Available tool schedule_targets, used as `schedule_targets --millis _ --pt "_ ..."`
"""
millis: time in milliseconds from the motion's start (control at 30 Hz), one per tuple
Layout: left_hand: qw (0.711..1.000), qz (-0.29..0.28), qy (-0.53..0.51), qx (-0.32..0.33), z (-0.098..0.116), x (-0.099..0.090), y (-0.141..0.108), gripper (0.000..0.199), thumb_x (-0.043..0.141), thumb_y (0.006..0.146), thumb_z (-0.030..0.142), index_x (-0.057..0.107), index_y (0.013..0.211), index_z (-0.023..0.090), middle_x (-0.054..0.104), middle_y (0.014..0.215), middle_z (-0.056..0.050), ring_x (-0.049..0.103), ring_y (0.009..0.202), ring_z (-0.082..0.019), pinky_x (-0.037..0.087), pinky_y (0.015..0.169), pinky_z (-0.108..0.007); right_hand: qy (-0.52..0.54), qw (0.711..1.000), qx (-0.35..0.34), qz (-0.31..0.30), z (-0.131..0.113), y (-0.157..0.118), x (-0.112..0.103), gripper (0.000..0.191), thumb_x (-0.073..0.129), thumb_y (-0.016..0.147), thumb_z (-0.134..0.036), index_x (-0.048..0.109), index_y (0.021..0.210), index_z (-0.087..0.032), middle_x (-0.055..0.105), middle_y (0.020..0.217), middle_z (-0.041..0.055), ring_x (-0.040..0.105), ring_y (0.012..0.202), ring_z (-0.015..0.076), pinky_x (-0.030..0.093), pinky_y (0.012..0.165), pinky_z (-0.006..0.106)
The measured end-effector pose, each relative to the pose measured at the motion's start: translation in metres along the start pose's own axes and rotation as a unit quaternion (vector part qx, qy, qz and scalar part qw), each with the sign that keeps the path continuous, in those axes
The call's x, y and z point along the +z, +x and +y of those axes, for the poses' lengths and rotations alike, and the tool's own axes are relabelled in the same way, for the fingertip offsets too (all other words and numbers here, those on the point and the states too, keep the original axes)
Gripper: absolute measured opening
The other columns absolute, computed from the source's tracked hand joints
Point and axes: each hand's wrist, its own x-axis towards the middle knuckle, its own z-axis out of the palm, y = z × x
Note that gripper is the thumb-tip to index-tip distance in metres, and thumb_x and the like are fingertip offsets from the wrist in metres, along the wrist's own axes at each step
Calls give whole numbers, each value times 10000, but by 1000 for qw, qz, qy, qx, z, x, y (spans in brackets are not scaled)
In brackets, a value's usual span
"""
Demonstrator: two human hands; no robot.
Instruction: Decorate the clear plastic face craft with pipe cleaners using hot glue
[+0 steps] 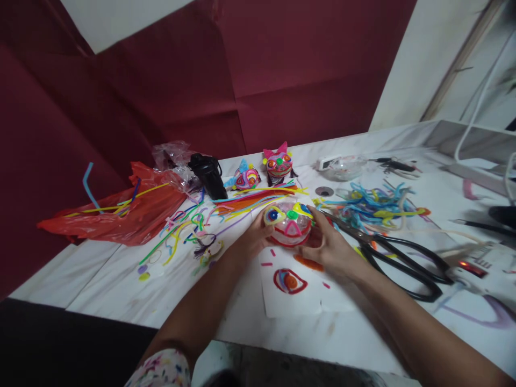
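Between my two hands is a clear rounded ball [288, 240] decorated as a face, with blue and yellow eyes, a green nose and red trim. My left hand [258, 234] grips its left side. My right hand [328, 247] is closed around its right side. Below it lies a sheet of white paper [278, 305] carrying a loose red-rimmed eye piece [290, 281] and a few short pink bits. Black-handled scissors [382, 247] rest beside my right hand, their blades partly hidden behind it.
Two finished-looking decorated heads [278, 164] stand at the back near a black bottle [207, 176]. A red plastic bag [121, 215] and scattered pipe cleaners [177, 236] lie left. Tangled blue strips [371, 201] and a white power strip [484, 263] with a lit red switch are right.
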Motion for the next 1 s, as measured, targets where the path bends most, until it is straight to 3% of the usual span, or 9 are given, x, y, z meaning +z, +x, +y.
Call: schedule_targets --millis 100,267,500,633,833,933,1000 --pt "1000 1 0 2 -1 -2 0 809 817 613 433 467 1330 296 590 1315 -90 521 1211 -416 473 906 -582 54 997 54 -2 -6 0 -3 956 719 588 -227 298 1441 -321 507 1383 112 617 1096 295 568 813 419" --pt "1000 28 7 -5 -4 -8 3 727 763 675 479 480 1317 287 587 1316 -84 581 1124 -420 483 852 -619 70 991 94 71 -12 4 -8 770 687 605 -230 462 1335 -328 513 1354 91 586 1138 286 524 915 457" --pt "999 32 18 -30 -5 -11 6 649 681 753 518 465 1318 281 511 1404 -122 601 1108 -391 565 744 -501 88 989 98 71 -12 7 -7 674 706 642 -246 505 1284 -289 588 1260 68 621 1068 258 519 937 472" --pt "997 41 43 -39 -6 -12 7 611 590 820 538 435 1346 270 528 1380 -143 589 1125 -387 574 718 -473 56 991 97 68 -8 11 -7 616 747 681 -342 541 1257 -271 589 1274 87 627 1055 268 556 878 466" --pt "994 50 86 -43 -6 -8 4 614 584 815 559 454 1351 288 588 1307 -121 593 1124 -360 566 772 -498 27 992 116 47 -14 14 -3 767 779 658 -465 477 1335 -269 569 1299 110 661 961 262 610 713 399" --pt "996 33 68 -51 -4 -3 3 613 581 816 564 473 1348 280 592 1310 -114 592 1142 -339 549 834 -517 -11 996 85 36 -17 15 1 831 815 616 -412 456 1350 -260 638 1193 89 664 935 246 597 738 379" --pt "996 34 53 -69 -2 0 4 628 544 821 601 504 1335 242 619 1275 -129 605 1126 -333 546 844 -508 -24 997 69 23 -18 17 2 772 819 600 -380 499 1291 -254 686 1067 51 668 890 226 577 782 376"
